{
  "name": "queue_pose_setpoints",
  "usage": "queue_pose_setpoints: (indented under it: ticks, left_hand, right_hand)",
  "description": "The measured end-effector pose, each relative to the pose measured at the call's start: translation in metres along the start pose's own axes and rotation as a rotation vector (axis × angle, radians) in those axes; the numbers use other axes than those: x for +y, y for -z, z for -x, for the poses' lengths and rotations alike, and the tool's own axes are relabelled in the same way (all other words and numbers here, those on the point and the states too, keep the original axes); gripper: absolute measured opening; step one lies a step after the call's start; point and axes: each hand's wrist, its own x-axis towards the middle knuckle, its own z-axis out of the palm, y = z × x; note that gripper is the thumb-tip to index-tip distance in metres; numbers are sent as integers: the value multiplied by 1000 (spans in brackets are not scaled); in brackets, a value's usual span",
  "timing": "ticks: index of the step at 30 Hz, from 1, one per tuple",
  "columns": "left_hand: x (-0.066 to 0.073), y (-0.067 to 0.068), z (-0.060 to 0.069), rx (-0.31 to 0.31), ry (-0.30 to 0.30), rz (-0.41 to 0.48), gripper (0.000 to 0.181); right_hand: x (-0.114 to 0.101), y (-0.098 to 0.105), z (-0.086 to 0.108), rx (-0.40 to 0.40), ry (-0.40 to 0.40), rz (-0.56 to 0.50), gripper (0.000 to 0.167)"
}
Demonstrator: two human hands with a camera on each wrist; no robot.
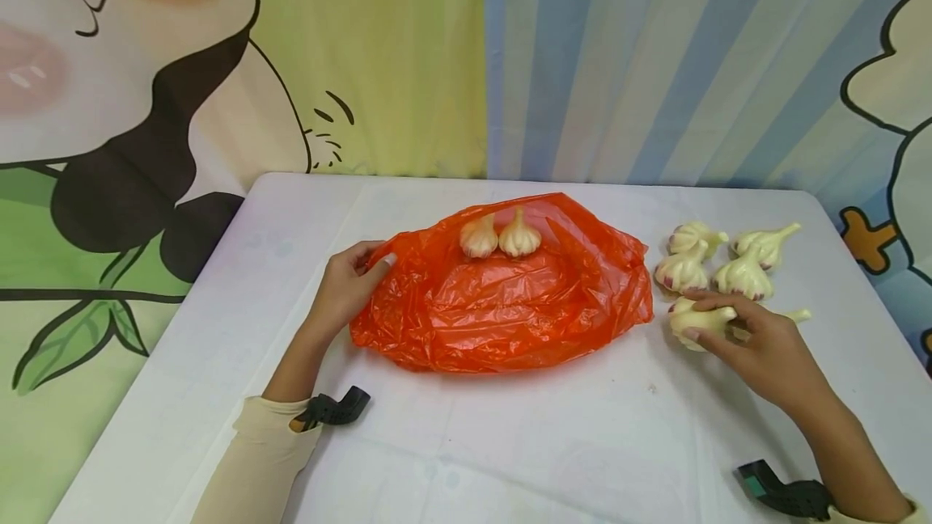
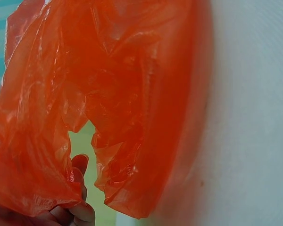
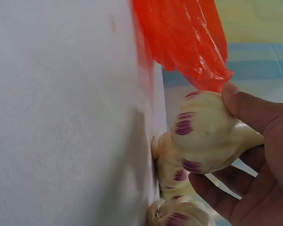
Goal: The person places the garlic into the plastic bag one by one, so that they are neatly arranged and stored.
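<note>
A crumpled red plastic bag (image 1: 502,306) lies mid-table, its mouth spread, with two garlic bulbs (image 1: 520,234) on it near the far side. My left hand (image 1: 345,285) pinches the bag's left edge between thumb and fingers; in the left wrist view the bag (image 2: 118,70) hides much of that hand (image 2: 70,212). At the right, my right hand (image 1: 757,338) grips a pale garlic bulb (image 1: 695,323) by thumb and fingertips. The right wrist view shows this bulb (image 3: 207,132), purple-streaked, held above the table by the right hand (image 3: 254,165).
Several more garlic bulbs (image 1: 743,275) stand in a cluster beyond my right hand, and another stem (image 1: 798,315) pokes out behind it. The white table (image 1: 466,443) ends at a patterned cloth backdrop (image 1: 408,63).
</note>
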Motion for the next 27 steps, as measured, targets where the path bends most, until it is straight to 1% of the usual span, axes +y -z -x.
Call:
queue_pose_setpoints:
  ticks: [5,11,15,22,27]
  left_hand:
    - [-1,0,0,-2,-1,-2,35]
    - [1,0,1,1,1,-3,36]
    - [2,-1,1,2,2,-1,36]
    - [4,0,2,7,-11,-3,35]
    - [3,-1,2,3,-9,-1,35]
  right_hand:
    - [-3,3,0,5,9,-35,38]
    - [-9,8,-4,8,-13,-71,37]
    - [-15,9,-8,12,-2,-107,35]
    - [-24,10,-14,65,28,-137,35]
    - [-29,11,-18,80,51,-163,35]
